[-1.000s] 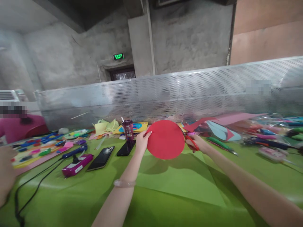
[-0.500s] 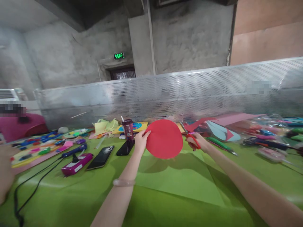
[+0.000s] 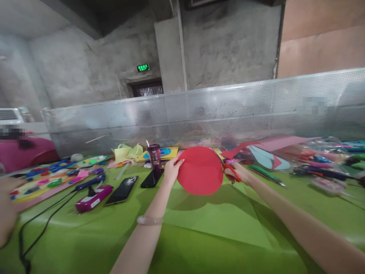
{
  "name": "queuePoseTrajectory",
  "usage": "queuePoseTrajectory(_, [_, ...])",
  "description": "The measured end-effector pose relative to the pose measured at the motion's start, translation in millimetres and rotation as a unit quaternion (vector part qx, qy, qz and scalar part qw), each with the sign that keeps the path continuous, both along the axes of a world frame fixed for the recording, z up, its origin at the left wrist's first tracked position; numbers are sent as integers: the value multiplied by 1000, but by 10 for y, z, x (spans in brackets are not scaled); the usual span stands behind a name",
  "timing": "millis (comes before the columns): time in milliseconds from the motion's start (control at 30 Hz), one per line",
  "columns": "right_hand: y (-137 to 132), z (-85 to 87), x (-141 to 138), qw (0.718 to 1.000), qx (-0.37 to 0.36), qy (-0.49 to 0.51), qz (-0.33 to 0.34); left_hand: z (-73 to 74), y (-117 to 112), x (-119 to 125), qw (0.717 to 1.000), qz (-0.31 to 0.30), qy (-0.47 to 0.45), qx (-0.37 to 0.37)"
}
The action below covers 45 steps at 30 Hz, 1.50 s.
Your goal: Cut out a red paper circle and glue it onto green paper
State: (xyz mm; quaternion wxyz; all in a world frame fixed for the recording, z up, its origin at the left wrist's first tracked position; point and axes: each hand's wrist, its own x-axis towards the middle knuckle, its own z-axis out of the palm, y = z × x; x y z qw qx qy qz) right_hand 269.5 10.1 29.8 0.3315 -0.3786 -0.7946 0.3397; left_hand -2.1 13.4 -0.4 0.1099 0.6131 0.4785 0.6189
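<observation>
A round sheet of red paper [image 3: 200, 171] is held up over the green table by my left hand [image 3: 172, 169], which pinches its left edge. Red-handled scissors [image 3: 233, 172] are in my right hand [image 3: 238, 173], fingers closed round the handles. Their blades point up and left along the circle's right edge; whether they touch the paper I cannot tell. Below the circle a light green sheet [image 3: 216, 220] lies on the table.
Two phones [image 3: 122, 190] [image 3: 151, 179], a lidded cup [image 3: 154, 156] and a purple power strip [image 3: 93, 198] with cables stand left. Green-handled pliers [image 3: 266, 174] and paper scraps [image 3: 269, 156] lie right. A co-worker's arm [image 3: 7, 209] reaches in at far left.
The red circle has shifted slightly right and down with my left hand. The scissors' blades now lie closer along its right edge. The co-worker's hand at far left has moved a little.
</observation>
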Motion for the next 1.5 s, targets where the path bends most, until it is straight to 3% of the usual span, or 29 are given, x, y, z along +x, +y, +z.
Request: queuePoseTrajectory(1500, [69,-60,17,1000,8,-20,-1,29,-29,6,1000,23,11,8])
